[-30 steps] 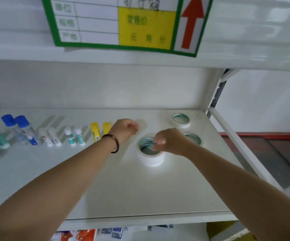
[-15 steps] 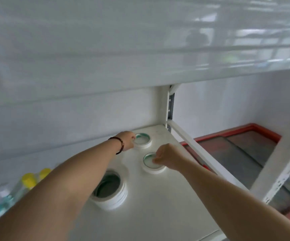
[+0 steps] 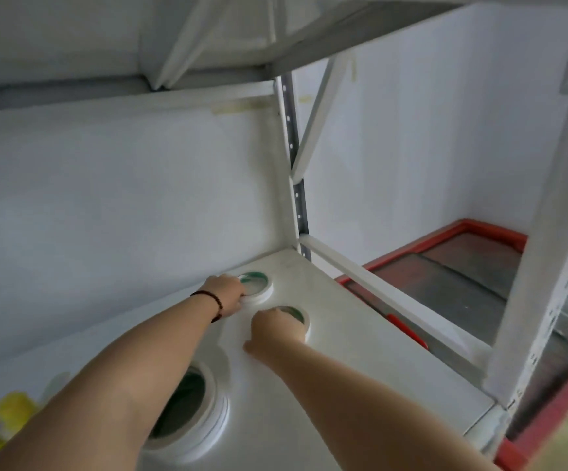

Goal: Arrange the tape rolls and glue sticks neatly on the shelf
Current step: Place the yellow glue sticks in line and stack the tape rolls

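On the white shelf (image 3: 360, 351), toward its back right corner, two small tape rolls lie flat, each a white ring with a green inner core. The far roll (image 3: 259, 287) sits close to the back wall (image 3: 123, 215); the near roll (image 3: 298, 317) lies just in front of it and slightly right, the two apart by a narrow gap. A stack of larger tape rolls (image 3: 197, 413) stands nearer the camera, white-sided with a dark green hollow, partly hidden under the left forearm. At the lower left edge, blurred yellow caps (image 3: 10, 407) of glue sticks show; their bodies cannot be made out.

The left hand (image 3: 225, 294), with a dark bead bracelet (image 3: 213, 300) on the wrist, has its fingers curled over the left rim of the far roll, gripping it. The right hand (image 3: 276, 331) covers the left half of the near roll, fingers curled down onto its rim and thumb stretched back along the shelf; whether the fingertips pinch the ring's inner edge cannot be told.

Compared with half a second ago, both hands hold the same two rolls as then, and the rolls lie in much the same places. The view has tilted upward and swung right: the underside of the upper shelf (image 3: 343, 28) and the perforated upright post (image 3: 293, 158) now fill the top, and the stack has slid lower in the picture.
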